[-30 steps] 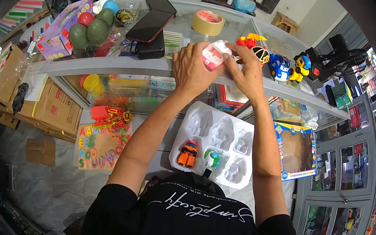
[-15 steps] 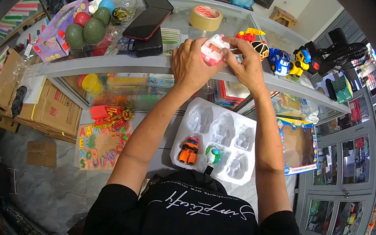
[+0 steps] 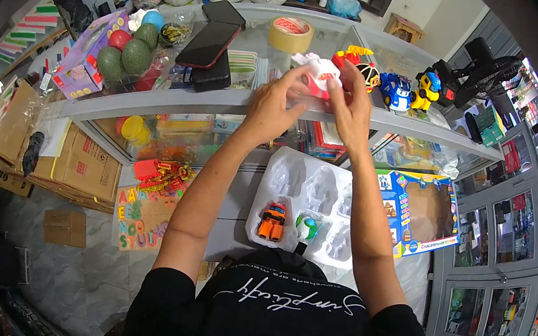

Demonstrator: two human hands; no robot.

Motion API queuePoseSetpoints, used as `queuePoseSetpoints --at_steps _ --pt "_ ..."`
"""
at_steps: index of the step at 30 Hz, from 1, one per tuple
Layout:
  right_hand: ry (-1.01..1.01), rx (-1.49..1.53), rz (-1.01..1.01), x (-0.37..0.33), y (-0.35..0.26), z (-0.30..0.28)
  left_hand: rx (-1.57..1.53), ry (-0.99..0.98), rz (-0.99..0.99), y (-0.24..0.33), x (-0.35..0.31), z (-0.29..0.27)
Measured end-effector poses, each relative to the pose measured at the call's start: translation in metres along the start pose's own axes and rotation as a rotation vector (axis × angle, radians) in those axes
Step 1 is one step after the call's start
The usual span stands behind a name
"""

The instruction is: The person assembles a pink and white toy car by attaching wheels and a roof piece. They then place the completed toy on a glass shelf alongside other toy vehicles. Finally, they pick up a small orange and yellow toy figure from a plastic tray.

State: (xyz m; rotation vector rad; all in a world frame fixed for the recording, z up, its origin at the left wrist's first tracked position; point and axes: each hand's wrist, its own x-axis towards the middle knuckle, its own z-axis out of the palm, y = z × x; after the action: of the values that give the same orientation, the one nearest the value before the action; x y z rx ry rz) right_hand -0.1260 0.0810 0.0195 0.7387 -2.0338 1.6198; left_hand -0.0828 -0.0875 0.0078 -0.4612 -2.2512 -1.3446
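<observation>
A pink-and-white toy vehicle (image 3: 323, 80) is held up just above the front rail of the glass counter (image 3: 223, 99). My right hand (image 3: 356, 108) grips its right side, thumb on the near face and fingers behind. At its left end are the bent fingers of my left hand (image 3: 270, 108), with the thumb lower down and off the toy; part of this contact is hidden. Right of my hands, a red toy vehicle (image 3: 365, 74), a blue-and-white toy car (image 3: 397, 92) and a yellow-and-blue toy figure (image 3: 425, 91) stand on the glass.
Below my arms lies a white moulded tray (image 3: 272, 168) holding an orange toy truck (image 3: 272, 221) and a green-and-white toy (image 3: 307, 227). A blue windowed box (image 3: 405, 220) is to its right. Tape (image 3: 290, 35), phones (image 3: 212, 35) and green egg-shaped objects (image 3: 135, 55) sit on the counter.
The toy vehicle has shifted slightly right and turned, so its side faces differently. My left hand has loosened around it and its thumb has come away.
</observation>
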Motion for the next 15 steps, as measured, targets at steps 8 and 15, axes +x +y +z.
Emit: queuePoseSetpoints --at_steps 8,15 --pt "0.010 -0.235 -0.040 -0.007 0.006 -0.007 -0.315 0.282 0.009 -0.020 0.013 -0.003" --pt "-0.098 0.363 0.281 -0.004 0.008 -0.026 -0.446 0.102 -0.132 -0.026 0.029 -0.017"
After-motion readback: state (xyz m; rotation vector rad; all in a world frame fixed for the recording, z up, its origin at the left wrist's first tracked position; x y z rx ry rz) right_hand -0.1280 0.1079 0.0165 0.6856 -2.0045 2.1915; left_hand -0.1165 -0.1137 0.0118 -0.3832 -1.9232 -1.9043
